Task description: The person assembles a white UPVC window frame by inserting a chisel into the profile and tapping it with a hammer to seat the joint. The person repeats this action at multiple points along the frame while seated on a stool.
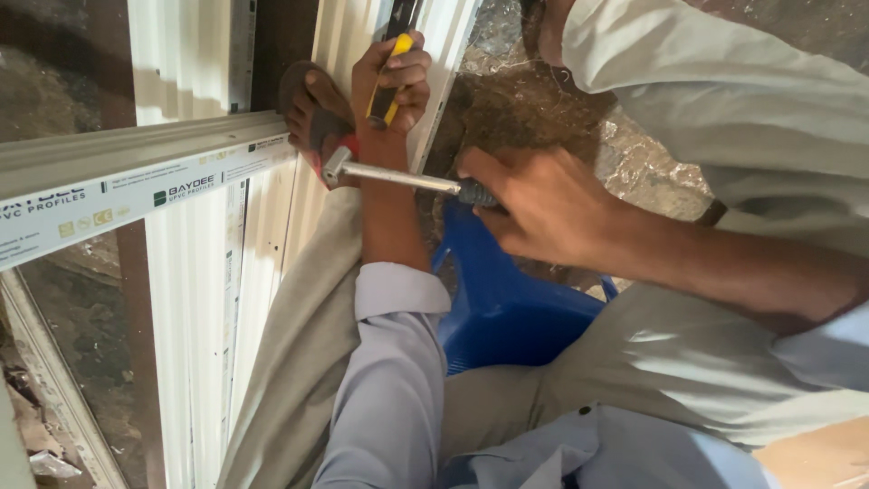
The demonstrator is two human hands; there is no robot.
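While the left hand (391,77) grips a chisel (387,68) on the profile (453,45), the right hand (534,204) clasps a hammer (389,175) just below it; strike seemingly unlanded.

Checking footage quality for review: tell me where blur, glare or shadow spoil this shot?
Head view: right hand on the hammer is softly motion-blurred; sunlit white profiles wash out; left hand with the yellow-handled tool stays sharp; lower-left floor sits in shadow.

The chisel (389,72) tip is cut off by the top edge.
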